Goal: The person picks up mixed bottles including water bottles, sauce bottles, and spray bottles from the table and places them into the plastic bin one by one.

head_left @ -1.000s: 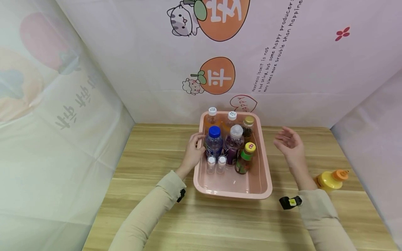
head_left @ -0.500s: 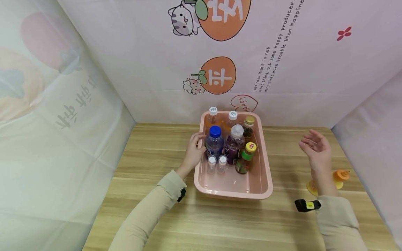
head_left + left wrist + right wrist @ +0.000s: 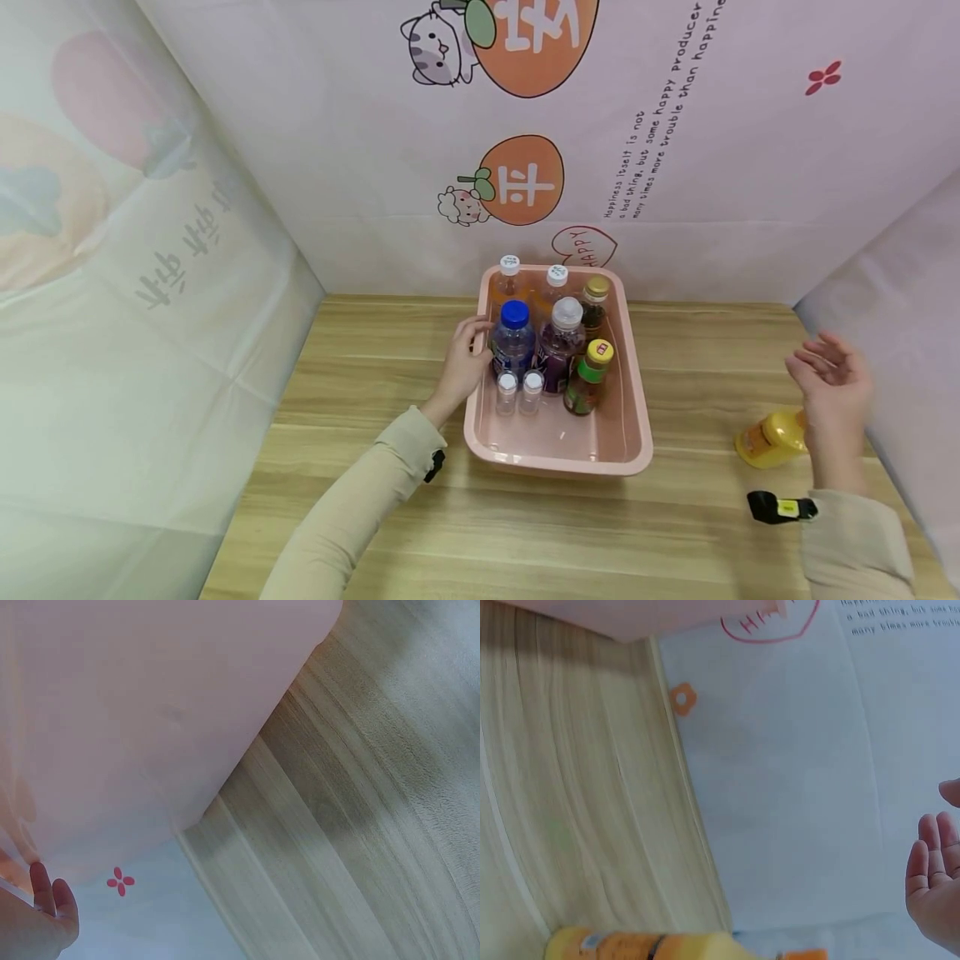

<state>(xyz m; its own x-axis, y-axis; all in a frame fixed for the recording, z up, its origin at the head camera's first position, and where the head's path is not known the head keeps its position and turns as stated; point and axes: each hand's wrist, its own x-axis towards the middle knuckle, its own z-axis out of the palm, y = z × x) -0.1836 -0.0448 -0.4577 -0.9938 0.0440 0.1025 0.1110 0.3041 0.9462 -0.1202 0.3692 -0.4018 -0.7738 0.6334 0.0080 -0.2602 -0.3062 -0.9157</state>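
My left hand [image 3: 460, 368] holds the left rim of a pink plastic basin [image 3: 557, 463], fingers bent over the edge. Inside that basin stand several bottles: a blue-capped bottle [image 3: 513, 342], a purple-labelled bottle [image 3: 557, 362], a yellow-capped bottle [image 3: 587, 385] and two small white-capped vials, one vial [image 3: 506, 396] at the left. Over on the right, my right hand [image 3: 837, 404] is raised with loosely bent fingers and nothing in it. It overlaps a yellow squeeze bottle [image 3: 767, 442] in the head view, hiding the top; the right wrist view shows its orange nozzle [image 3: 806, 955].
At the basin's back are two white-capped bottles, one bottle [image 3: 508, 283] at the left, and a gold-capped bottle [image 3: 595, 312]. The basin and squeeze bottle stand on a wood-grain table [image 3: 555, 533]. Printed cloth [image 3: 675, 250] walls off the back and both sides.
My right hand has moved right, away from the basin and across the yellow squeeze bottle, now covering its nozzle in the head view. The left hand has stayed at the rim.
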